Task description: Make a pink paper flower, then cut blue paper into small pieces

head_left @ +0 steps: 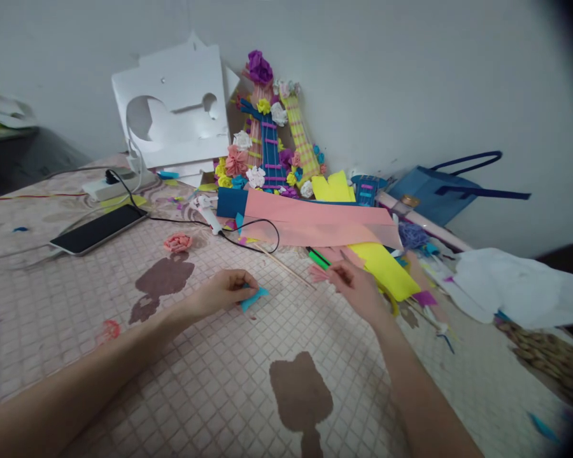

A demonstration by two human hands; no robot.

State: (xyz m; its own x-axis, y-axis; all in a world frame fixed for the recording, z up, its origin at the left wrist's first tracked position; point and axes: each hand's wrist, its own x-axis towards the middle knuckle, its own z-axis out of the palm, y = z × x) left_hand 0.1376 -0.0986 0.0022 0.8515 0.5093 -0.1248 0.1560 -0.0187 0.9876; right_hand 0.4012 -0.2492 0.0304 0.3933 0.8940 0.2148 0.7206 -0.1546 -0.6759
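Note:
My left hand (229, 294) pinches a small piece of blue crepe paper (253, 299) between thumb and fingers, above the checked tablecloth. To the right, my right hand (356, 289) has its fingers curled together at the near edge of the coloured sheets. What they hold, if anything, I cannot make out. Right by its fingertips lie a green and black tool (319, 257), perhaps a cutter, and a fringed pink paper scrap (318, 273). Between the hands rests a thin wooden stick (286, 266). A yellow strip (386, 270) lies just behind my right hand.
A white glue gun (207, 213) with a black cord lies behind my left hand. Further left are a pink paper flower (177, 242), a phone (100, 229) and a power strip (119, 184). Flower-covered paper guitars (270, 146) lean on the wall behind pink sheets (315, 219).

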